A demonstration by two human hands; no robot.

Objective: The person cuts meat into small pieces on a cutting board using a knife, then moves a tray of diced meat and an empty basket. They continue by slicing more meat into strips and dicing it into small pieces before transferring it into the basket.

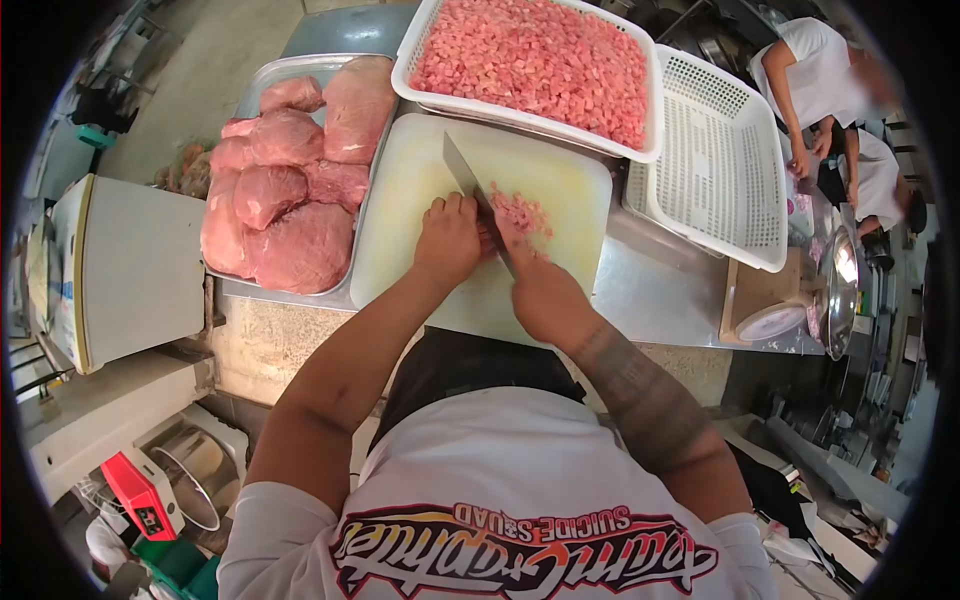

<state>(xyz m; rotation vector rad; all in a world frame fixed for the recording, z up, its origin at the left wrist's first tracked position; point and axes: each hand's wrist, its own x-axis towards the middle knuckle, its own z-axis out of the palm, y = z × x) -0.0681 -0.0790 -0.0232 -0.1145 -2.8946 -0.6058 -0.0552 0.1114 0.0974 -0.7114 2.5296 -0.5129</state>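
My right hand [548, 292] grips the handle of a large kitchen knife [466, 177], its blade slanting up and left across the white cutting board [400, 240]. Close against the left side of the blade, my left hand [448, 235] is closed with curled fingers over a strip of raw meat [488, 240], most of which the hand and blade hide. Small diced meat [522, 215] lies loose on the board just right of the blade. To the left, a metal tray [262, 75] bears several large pieces of raw meat [300, 245].
Behind the board, a white plastic basket [398, 75] is heaped with diced meat [530, 60]. A second white basket [765, 190] stands right of it, above a metal table [650, 290]. A scale [772, 322] with a metal pan is farther right. Two people [815, 80] work at the upper right.
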